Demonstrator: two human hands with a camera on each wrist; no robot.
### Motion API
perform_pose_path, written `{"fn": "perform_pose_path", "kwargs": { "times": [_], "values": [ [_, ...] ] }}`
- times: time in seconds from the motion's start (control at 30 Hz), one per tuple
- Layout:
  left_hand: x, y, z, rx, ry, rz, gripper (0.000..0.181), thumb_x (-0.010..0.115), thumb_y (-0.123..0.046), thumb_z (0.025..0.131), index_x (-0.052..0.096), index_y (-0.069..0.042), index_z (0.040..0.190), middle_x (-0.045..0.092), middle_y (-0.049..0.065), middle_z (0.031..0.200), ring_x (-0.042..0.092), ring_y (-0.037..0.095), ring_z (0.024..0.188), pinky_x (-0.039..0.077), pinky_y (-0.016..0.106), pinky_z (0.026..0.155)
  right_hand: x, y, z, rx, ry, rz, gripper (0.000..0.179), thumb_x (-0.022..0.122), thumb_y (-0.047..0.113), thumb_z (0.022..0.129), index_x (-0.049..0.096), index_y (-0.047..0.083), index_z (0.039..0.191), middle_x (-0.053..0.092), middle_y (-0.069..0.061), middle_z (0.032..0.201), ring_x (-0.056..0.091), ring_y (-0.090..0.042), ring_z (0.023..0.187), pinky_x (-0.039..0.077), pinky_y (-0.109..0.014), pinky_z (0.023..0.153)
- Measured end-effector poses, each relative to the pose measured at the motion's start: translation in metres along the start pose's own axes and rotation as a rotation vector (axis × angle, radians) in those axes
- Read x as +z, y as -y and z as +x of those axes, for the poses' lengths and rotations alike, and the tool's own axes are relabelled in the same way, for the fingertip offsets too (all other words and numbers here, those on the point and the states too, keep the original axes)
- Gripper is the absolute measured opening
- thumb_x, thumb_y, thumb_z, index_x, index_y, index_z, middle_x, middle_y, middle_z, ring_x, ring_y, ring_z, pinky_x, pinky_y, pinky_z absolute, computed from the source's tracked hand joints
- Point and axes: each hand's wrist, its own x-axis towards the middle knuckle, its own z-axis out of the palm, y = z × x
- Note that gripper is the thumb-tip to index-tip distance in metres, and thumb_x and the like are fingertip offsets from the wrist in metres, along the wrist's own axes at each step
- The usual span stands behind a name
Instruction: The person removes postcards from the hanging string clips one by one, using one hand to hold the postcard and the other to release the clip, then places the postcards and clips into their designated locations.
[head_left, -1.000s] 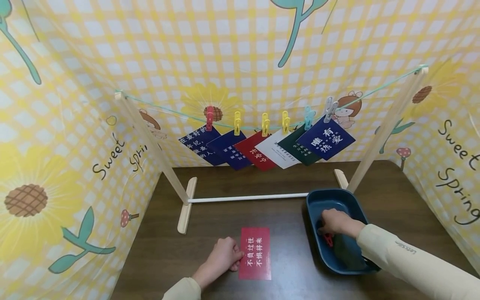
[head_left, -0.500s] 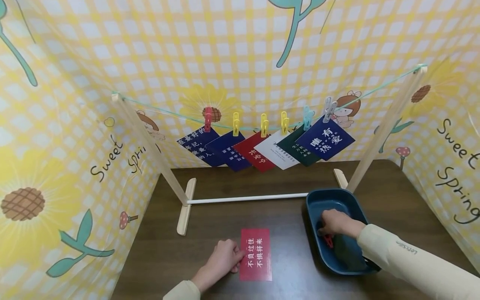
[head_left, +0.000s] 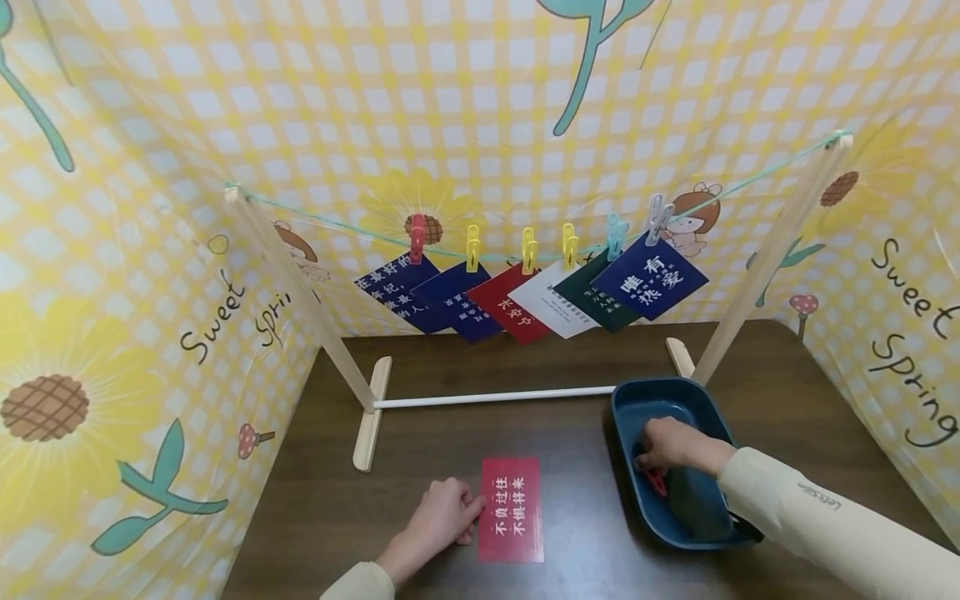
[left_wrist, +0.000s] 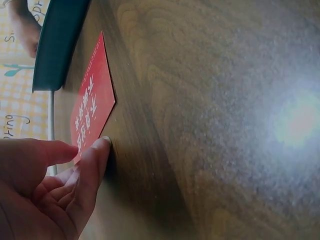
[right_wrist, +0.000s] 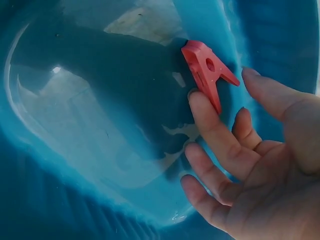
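In the head view my left hand lies at the left edge of a red card printed with white characters. My left thumb and forefinger pinch the card's edge, clearer in the left wrist view. Inside the dark blue tray is my right hand. A red clothespin sits between my right thumb and forefinger: the forefinger lies along one handle, and the thumb is at the tip of the other. My remaining right fingers are loosely bent.
Behind the hands stands a wooden frame with a white crossbar. From its green string several cards hang on clothespins, among them a white card and a dark green card. Patterned cloth surrounds the brown table.
My left hand has shifted very slightly left at the card's edge. The right hand keeps its place in the tray, and the hanging cards look the same.
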Motion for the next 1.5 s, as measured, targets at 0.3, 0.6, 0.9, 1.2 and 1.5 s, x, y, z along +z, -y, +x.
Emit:
{"fn": "perform_pose_path", "kwargs": {
  "times": [0.3,0.6,0.9,1.2,1.5],
  "values": [
    [-0.003,-0.001,-0.008,-0.031,0.002,-0.013,0.036,0.072,-0.016,0.098,0.058,-0.011,0.064,0.06,-0.005,0.05,0.06,0.008,0.039,0.048,0.023,0.04,-0.007,0.0,-0.006,-0.063,0.048,0.002,0.021,0.074,0.021,0.097,0.066,0.008,0.083,0.062,-0.002,0.07,0.057,-0.012,0.063,0.048,-0.026,0.06],
    [-0.004,0.001,-0.013,-0.038,-0.012,0.002,0.036,0.072,-0.016,0.098,0.059,-0.011,0.064,0.06,-0.006,0.05,0.059,0.006,0.039,0.05,0.025,0.043,-0.016,0.0,-0.016,-0.082,0.071,-0.016,0.022,0.079,0.025,0.093,0.066,0.008,0.095,0.062,0.0,0.08,0.057,-0.015,0.072,0.054,-0.031,0.067],
    [-0.011,0.002,-0.012,0.009,-0.087,0.129,0.027,0.074,-0.023,0.097,0.063,-0.017,0.072,0.057,-0.011,0.05,0.053,0.002,0.041,0.042,0.028,0.043,-0.025,0.004,-0.026,-0.02,0.018,-0.047,0.022,0.074,0.027,0.098,0.065,0.007,0.092,0.058,-0.002,0.074,0.055,-0.015,0.066,0.049,-0.029,0.061],
    [-0.018,-0.003,-0.009,0.028,-0.179,0.141,0.016,0.073,-0.026,0.097,0.071,-0.02,0.083,0.057,-0.015,0.057,0.051,0.001,0.048,0.039,0.028,0.045,-0.023,0.01,-0.038,-0.08,-0.095,-0.034,0.02,0.074,0.024,0.097,0.063,0.011,0.086,0.054,0.001,0.068,0.051,-0.013,0.06,0.045,-0.027,0.054],
    [-0.024,-0.008,-0.003,0.078,-0.317,0.045,0.007,0.075,-0.025,0.097,0.075,-0.02,0.093,0.068,-0.01,0.078,0.058,-0.001,0.06,0.048,0.026,0.058,-0.025,0.021,-0.044,-0.188,-0.22,-0.075,0.016,0.074,0.023,0.097,0.064,0.013,0.09,0.056,0.006,0.071,0.05,-0.008,0.059,0.047,-0.025,0.051]
  ]
}}
